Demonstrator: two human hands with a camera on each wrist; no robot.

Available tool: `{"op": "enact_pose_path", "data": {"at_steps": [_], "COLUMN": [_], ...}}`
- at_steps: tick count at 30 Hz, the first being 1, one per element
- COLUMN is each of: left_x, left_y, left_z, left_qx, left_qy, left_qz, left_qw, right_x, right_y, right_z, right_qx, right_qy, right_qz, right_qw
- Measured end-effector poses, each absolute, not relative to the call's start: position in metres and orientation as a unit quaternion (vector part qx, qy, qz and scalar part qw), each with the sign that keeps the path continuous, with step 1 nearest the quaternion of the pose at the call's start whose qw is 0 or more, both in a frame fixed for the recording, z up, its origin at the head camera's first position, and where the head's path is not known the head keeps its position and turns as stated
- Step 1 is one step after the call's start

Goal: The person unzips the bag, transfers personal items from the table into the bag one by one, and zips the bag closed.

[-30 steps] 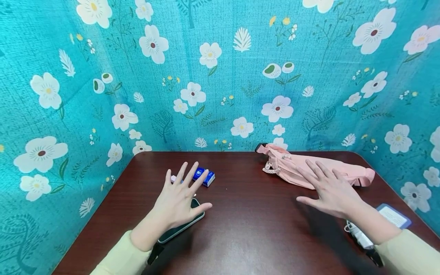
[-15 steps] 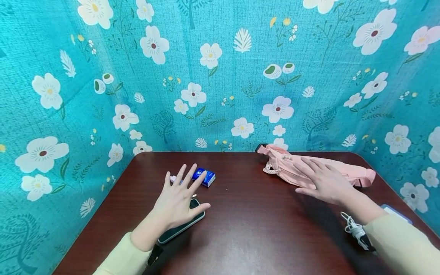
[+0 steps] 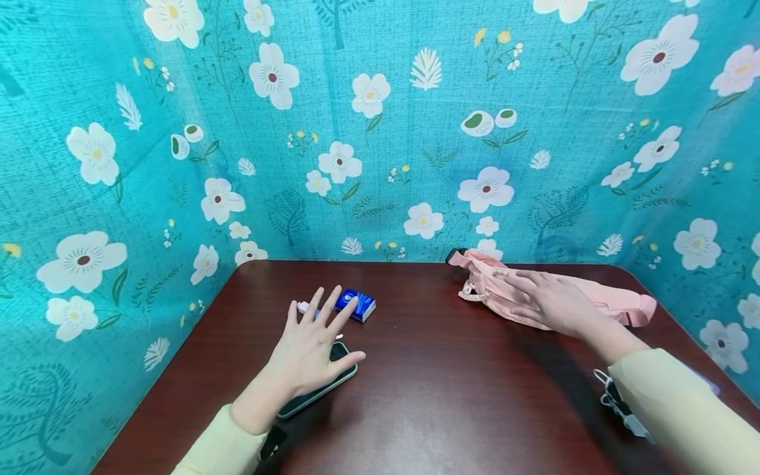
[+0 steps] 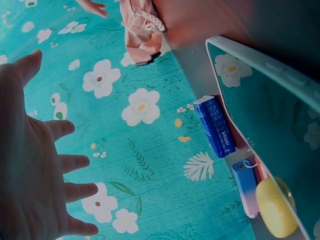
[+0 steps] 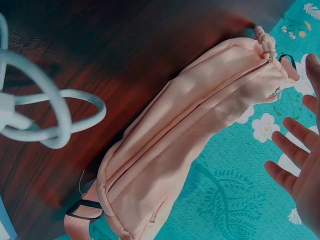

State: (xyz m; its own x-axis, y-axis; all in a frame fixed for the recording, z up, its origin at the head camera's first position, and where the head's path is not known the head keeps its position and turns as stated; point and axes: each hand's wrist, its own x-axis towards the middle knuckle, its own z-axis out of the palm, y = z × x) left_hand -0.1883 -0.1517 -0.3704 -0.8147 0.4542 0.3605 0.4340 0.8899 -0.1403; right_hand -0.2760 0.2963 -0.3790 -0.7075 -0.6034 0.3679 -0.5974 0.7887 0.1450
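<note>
My left hand [image 3: 305,359] hovers with spread fingers over a dark-screened phone [image 3: 311,399], holding nothing. Just beyond its fingertips lies a blue tissue pack [image 3: 358,305]. Beside that pack, in the left wrist view, are a small blue-and-pink stick [image 4: 246,190] on a ring and a yellow rounded thing [image 4: 276,210]. My right hand [image 3: 555,303] reaches over a pink waist bag [image 3: 611,297], overlapping its middle in the head view. In the right wrist view its extended fingers are apart from the bag, which shows a long zip and a buckled strap [image 5: 82,217].
A white cable [image 3: 608,392] with a plug lies by my right sleeve, which partly covers it and a blue-edged card [image 3: 709,386]. Near the left cuff is a small black thing [image 3: 273,441]. A flowered teal cloth [image 3: 380,132] closes off the table's [image 3: 427,396] back and sides.
My right hand has moved left and slightly away from me, over the bag, and its sleeve now covers more of the card. The left hand stays almost in place.
</note>
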Motion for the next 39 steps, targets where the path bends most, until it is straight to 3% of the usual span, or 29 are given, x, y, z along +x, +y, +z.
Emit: {"op": "enact_pose_path", "data": {"at_steps": [6,18,39], "left_x": [-0.188,-0.188,-0.183], "left_y": [-0.152,-0.154,-0.167], "left_z": [-0.374,-0.379,-0.387], "left_qx": [-0.225,-0.209,-0.167], "left_qy": [-0.956,-0.962,-0.972], "left_qz": [0.000,-0.033,-0.093], "left_qw": [0.187,0.172,0.140], "right_x": [-0.286,-0.299,-0.319], "right_y": [0.299,0.309,0.318], "right_z": [-0.384,-0.391,-0.408], "right_qx": [0.317,0.241,0.218], "right_qy": [-0.927,-0.964,-0.955], "right_qz": [-0.001,0.044,0.194], "right_qw": [0.199,0.104,0.053]}}
